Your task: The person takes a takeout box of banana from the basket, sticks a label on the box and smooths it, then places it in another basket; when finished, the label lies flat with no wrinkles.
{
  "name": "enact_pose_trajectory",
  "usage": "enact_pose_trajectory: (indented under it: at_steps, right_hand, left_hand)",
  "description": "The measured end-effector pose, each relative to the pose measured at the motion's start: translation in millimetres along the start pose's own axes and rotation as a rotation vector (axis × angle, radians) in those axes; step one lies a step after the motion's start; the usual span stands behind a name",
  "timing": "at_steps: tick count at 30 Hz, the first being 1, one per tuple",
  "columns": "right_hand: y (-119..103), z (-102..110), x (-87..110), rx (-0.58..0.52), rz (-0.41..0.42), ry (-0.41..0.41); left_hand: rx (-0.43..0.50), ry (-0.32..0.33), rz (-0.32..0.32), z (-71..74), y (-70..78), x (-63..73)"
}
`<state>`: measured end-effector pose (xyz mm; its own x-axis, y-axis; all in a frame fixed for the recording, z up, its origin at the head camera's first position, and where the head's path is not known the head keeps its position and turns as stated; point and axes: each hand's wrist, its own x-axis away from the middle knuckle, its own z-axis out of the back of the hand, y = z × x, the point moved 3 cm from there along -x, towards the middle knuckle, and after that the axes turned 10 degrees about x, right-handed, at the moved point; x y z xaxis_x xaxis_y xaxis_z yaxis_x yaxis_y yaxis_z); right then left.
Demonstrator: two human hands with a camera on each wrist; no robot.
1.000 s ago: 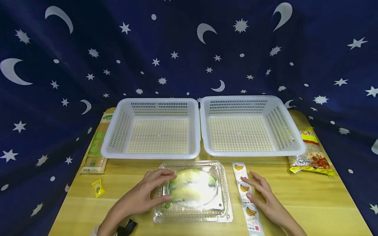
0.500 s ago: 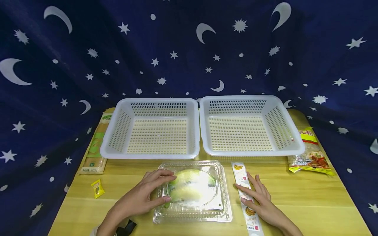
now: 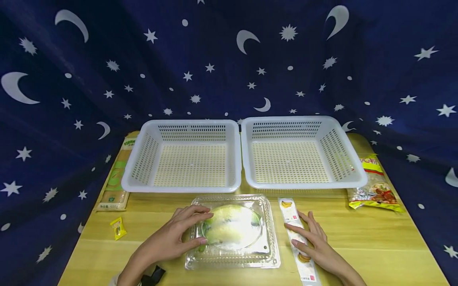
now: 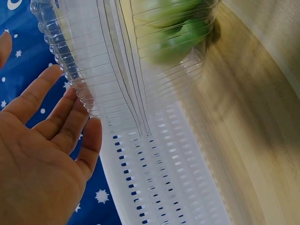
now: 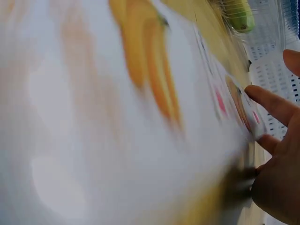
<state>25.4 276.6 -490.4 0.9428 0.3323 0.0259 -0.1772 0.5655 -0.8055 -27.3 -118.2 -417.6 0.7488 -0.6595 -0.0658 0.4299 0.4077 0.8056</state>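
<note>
A clear plastic clamshell box (image 3: 232, 262) lies on the table with green-yellow fruit (image 4: 173, 42) inside, partly hidden by glare on the lid. My left hand (image 3: 175, 234) rests at the box's left side, fingers and thumb spread over its edge. To the right of the box lies a strip of white stickers (image 3: 291, 214) printed with bananas. Fingertips of my right hand (image 3: 316, 244) touch the middle of this strip, covering part of its prints. In the right wrist view the near end of the strip looms large and blurred.
Two white perforated baskets (image 3: 180, 188) (image 3: 307, 185) stand side by side at the back. A noodle packet (image 3: 116, 182) lies at the left, with a small yellow sachet (image 3: 118, 228) in front of it. At the right is a food bag (image 3: 377, 186). A starry blue cloth (image 3: 214, 47) hangs behind.
My right hand has moved left, bringing its fingertips further across the sticker strip, which has turned slightly. My left hand has stayed on the box.
</note>
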Motion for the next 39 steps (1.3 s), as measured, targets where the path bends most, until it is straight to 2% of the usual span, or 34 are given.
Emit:
enact_pose_trajectory:
  at_steps: [2,8,12,16,20,22,27,32,34,39]
  right_hand:
    - [-1,0,-0.3,-0.008,0.011,0.004]
    - [-2,1,-1.1,-0.072,-0.024,-0.063]
    - [-3,2,-1.8,-0.108,0.066,-0.068]
    - [-1,3,-3.1,-0.227,0.16,-0.092]
    - [2,2,-3.8,-0.343,0.19,-0.114]
    - [1,2,-4.2,-0.39,0.171,-0.109]
    - [-7,9,-6.9,-0.392,0.169,-0.047]
    - [-21,21,-14.5,-0.328,0.198,-0.004]
    - [-29,27,-19.3,-0.307,0.195,0.011]
    - [-52,42,-38.2,-0.309,0.257,0.059]
  left_hand:
    - [0.0,0.0,0.004,0.0,0.1,0.2]
    - [0.001,-0.003,0.023,0.5,0.9,0.2]
    - [0.008,-0.008,0.032,0.6,1.6,0.4]
    - [0.014,-0.016,0.038,0.8,2.1,0.7]
    - [0.009,-0.019,0.041,1.2,2.3,1.3]
    - [0.005,-0.022,0.043,1.4,2.4,1.7]
    - [0.001,-0.026,0.048,1.9,4.1,1.5]
    - [0.0,-0.034,0.061,1.1,7.9,1.6]
    - [-0.009,-0.028,0.043,1.1,10.5,1.2]
    - [-0.018,0.026,-0.1,4.9,23.5,-9.1]
